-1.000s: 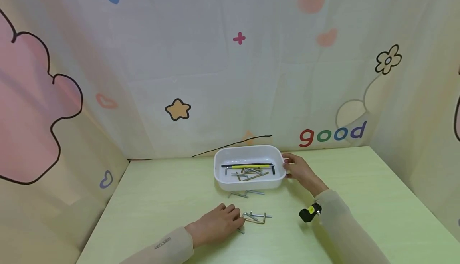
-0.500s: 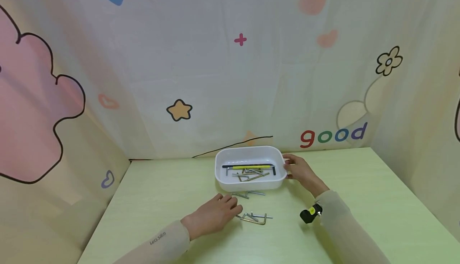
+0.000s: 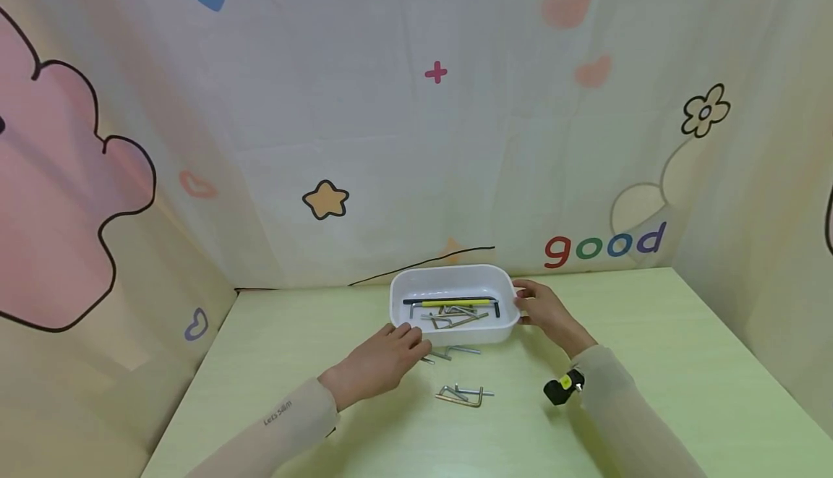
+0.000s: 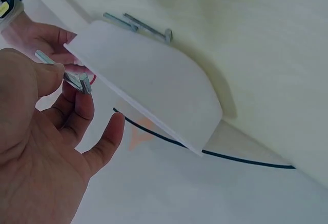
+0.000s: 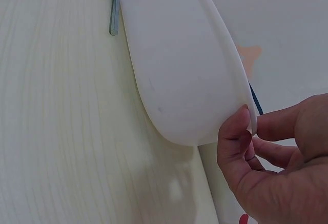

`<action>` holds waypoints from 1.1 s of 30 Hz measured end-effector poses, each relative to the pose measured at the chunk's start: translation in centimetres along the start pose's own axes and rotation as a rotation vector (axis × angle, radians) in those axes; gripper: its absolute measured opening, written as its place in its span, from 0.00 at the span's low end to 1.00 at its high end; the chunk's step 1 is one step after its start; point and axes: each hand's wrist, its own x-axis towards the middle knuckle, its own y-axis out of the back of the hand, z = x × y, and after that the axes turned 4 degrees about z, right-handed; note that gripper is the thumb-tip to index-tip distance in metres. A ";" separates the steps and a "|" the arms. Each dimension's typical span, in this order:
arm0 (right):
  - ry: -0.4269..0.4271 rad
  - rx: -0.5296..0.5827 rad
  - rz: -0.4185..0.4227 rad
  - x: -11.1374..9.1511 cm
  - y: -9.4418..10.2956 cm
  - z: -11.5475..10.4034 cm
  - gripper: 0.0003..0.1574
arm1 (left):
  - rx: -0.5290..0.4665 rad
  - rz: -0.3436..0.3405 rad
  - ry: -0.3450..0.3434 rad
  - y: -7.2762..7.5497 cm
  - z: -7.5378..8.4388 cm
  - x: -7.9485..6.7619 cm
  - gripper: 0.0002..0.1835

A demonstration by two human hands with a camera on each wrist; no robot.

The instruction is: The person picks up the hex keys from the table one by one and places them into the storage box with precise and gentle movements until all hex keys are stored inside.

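Observation:
In the head view my left hand [image 3: 377, 364] is at the front left corner of a white plastic tray [image 3: 455, 335]. Pinched between its thumb and fingers is a short silver hex key [image 4: 73, 81], plain in the left wrist view. My right hand [image 3: 552, 317] grips the tray's right end, thumb outside and fingers over the rim [image 5: 248, 93]. Inside the tray lie a long black hex key, one with a yellow sleeve [image 3: 455, 303], and several small gold and silver ones [image 3: 467, 320].
Just in front of the tray lie two silver hex keys [image 3: 465, 349] on the pale wooden table [image 3: 273, 340]. Nearer to me is a small cluster of gold and silver keys [image 3: 460, 400]. A printed curtain [image 3: 390, 138] closes off the back and sides.
My left hand has lifted a hex key from the near cluster and carried it forward and left to the tray's front corner. The right hand keeps its hold on the tray.

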 end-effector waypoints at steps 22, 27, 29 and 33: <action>0.018 0.017 -0.008 -0.2 0.0 0.0 0.30 | -0.067 -0.013 0.043 2.0 -3.6 4.0 0.11; 0.016 0.014 -0.007 -0.3 0.0 -0.1 0.30 | -0.057 -0.019 0.053 1.6 -4.5 4.7 0.11; 0.017 0.012 -0.005 -0.3 0.0 -0.1 0.30 | -0.058 -0.022 0.061 1.5 -4.8 5.1 0.10; 0.021 0.012 -0.003 -0.1 0.0 0.0 0.30 | -0.085 -0.029 0.083 1.3 -5.5 5.8 0.10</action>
